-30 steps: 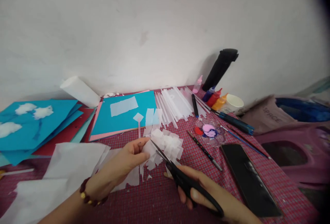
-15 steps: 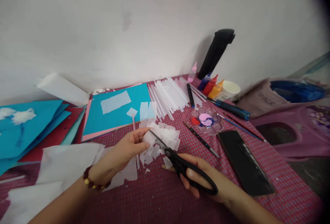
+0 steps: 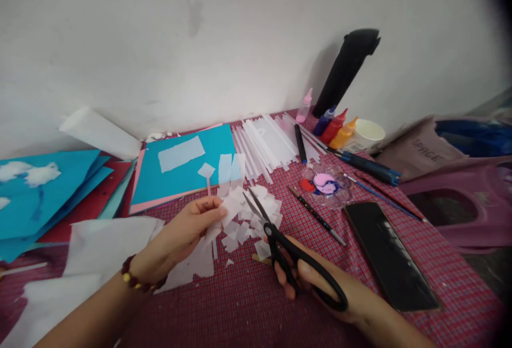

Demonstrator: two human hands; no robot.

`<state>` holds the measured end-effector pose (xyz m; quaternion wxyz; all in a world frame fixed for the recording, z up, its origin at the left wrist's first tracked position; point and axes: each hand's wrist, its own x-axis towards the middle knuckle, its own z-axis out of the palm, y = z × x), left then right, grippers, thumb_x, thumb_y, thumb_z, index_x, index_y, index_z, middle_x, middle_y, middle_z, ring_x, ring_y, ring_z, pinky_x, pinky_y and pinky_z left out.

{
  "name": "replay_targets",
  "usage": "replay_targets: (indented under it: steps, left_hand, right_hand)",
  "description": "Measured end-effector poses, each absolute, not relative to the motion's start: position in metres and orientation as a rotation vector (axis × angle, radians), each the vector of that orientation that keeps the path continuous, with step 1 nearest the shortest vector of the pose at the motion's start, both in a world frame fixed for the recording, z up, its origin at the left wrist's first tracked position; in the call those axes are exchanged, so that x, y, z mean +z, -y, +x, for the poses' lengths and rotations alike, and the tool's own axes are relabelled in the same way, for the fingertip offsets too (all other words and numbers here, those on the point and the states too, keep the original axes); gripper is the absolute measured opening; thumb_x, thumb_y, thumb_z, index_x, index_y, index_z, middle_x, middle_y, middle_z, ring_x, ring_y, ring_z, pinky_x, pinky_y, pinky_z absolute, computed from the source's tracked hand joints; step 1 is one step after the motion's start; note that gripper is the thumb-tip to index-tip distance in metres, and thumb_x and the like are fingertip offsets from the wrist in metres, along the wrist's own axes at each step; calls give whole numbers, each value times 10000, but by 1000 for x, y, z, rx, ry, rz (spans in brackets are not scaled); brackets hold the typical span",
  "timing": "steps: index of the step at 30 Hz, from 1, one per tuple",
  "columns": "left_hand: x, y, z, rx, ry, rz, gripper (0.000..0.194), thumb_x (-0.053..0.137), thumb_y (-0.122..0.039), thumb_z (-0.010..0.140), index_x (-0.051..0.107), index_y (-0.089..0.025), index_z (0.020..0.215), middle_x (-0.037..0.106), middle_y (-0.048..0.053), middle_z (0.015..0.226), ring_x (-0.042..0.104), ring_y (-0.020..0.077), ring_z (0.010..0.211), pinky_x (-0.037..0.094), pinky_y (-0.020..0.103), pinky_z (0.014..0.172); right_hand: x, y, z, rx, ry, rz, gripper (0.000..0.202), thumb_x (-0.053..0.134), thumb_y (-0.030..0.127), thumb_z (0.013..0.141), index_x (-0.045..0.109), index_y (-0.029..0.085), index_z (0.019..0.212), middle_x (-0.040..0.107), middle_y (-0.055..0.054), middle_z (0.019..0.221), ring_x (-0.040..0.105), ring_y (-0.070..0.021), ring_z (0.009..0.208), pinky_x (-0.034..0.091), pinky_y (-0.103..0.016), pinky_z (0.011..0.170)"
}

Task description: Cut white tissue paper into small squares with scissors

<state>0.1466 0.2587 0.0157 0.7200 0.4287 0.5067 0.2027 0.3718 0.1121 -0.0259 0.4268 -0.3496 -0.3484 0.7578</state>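
Observation:
My left hand (image 3: 196,225) pinches a piece of thin white paper (image 3: 224,210) between thumb and fingers. My right hand (image 3: 316,270) grips black-handled scissors (image 3: 269,229), their blades parted and pointing up and left, just right of that paper. Below the blades lies a loose heap of small cut white paper pieces (image 3: 240,232) on the checked tablecloth. Behind the heap, a blue sheet (image 3: 188,180) carries a white paper rectangle (image 3: 181,155). A small white diamond on a pink strip (image 3: 207,171) lies partly over its edge.
White paper strips (image 3: 266,142) lie at the back. To the right are a paint palette (image 3: 326,183), a patterned pen (image 3: 316,214), a phone (image 3: 390,257), paint bottles (image 3: 334,126), a cup (image 3: 368,133) and a paintbrush (image 3: 386,197). Blue sheets (image 3: 76,193) and a white roll (image 3: 104,132) sit left.
The scissor blades have spread apart and come away from the paper toward the right. My left hand has drawn slightly left with the paper still pinched. The view has shifted a little.

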Motion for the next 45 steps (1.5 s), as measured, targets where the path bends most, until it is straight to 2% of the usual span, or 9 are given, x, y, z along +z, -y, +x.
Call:
replay_targets:
  steps: [2, 6, 12, 17, 25, 34, 39, 42, 45]
  left_hand:
    - [21, -263, 150, 495, -1119, 972, 212, 766, -273, 654, 583, -170, 688, 557, -69, 567, 442, 45, 472, 325, 169, 473]
    - [26, -271, 155, 553, -1108, 965, 197, 753, -279, 657, 584, -187, 697, 600, -60, 597, 482, 62, 495, 354, 183, 496]
    - [13, -268, 157, 345, -1125, 1022, 230, 738, -336, 672, 581, -167, 676, 591, -49, 576, 479, 66, 481, 371, 196, 507]
    - [9, -260, 159, 249, -1100, 1062, 256, 724, -385, 685, 602, -160, 680, 587, -39, 573, 475, 77, 483, 369, 209, 510]
    - [10, -257, 165, 305, -1140, 1028, 249, 729, -383, 654, 625, -157, 669, 614, -22, 590, 498, 93, 503, 369, 221, 521]
    - [7, -257, 168, 323, -1109, 1087, 231, 701, -364, 684, 600, -161, 640, 546, -51, 547, 416, 69, 470, 307, 201, 484]
    - [7, -260, 173, 323, -1091, 1111, 239, 682, -383, 715, 594, -169, 655, 530, -47, 553, 401, 75, 470, 290, 203, 474]
    - [11, -261, 169, 320, -1073, 1096, 293, 655, -456, 728, 606, -171, 681, 565, -21, 602, 453, 97, 514, 337, 216, 495]
    - [13, -261, 159, 271, -1107, 1028, 285, 698, -442, 674, 614, -172, 713, 584, -13, 632, 500, 110, 547, 376, 220, 511]
  right_hand:
    - [-29, -109, 373, 1926, 876, -839, 561, 522, 588, 858, 488, 179, 1241, 558, -52, 921, 517, -127, 730, 393, -270, 682]
    - [-29, -108, 375, 1981, 925, -818, 592, 523, 584, 859, 483, 168, 1279, 548, -56, 918, 509, -138, 741, 380, -285, 686]
    - [-17, -117, 374, 1976, 1065, -854, 713, 506, 626, 845, 411, 153, 1370, 524, -38, 866, 484, -123, 701, 383, -280, 666]
    - [-15, -117, 370, 1955, 1096, -912, 704, 538, 639, 815, 456, 161, 1325, 487, -16, 841, 448, -95, 639, 378, -240, 585]
    - [-20, -115, 368, 1940, 1055, -953, 715, 546, 637, 811, 452, 136, 1312, 523, -32, 839, 475, -87, 621, 377, -225, 564]
    - [-21, -113, 365, 1871, 1017, -954, 647, 517, 625, 835, 506, 133, 1255, 525, -10, 758, 444, -66, 547, 334, -207, 518]
    - [-27, -114, 362, 1873, 904, -1013, 590, 553, 599, 825, 526, 128, 1178, 511, 19, 678, 391, -33, 434, 278, -167, 409]
    - [-29, -114, 361, 1872, 847, -1050, 551, 556, 591, 826, 533, 123, 1117, 510, 28, 649, 371, -25, 390, 243, -159, 372]
    - [-28, -115, 362, 1861, 839, -1063, 544, 551, 594, 830, 524, 124, 1102, 514, 24, 661, 391, -34, 408, 254, -166, 387]
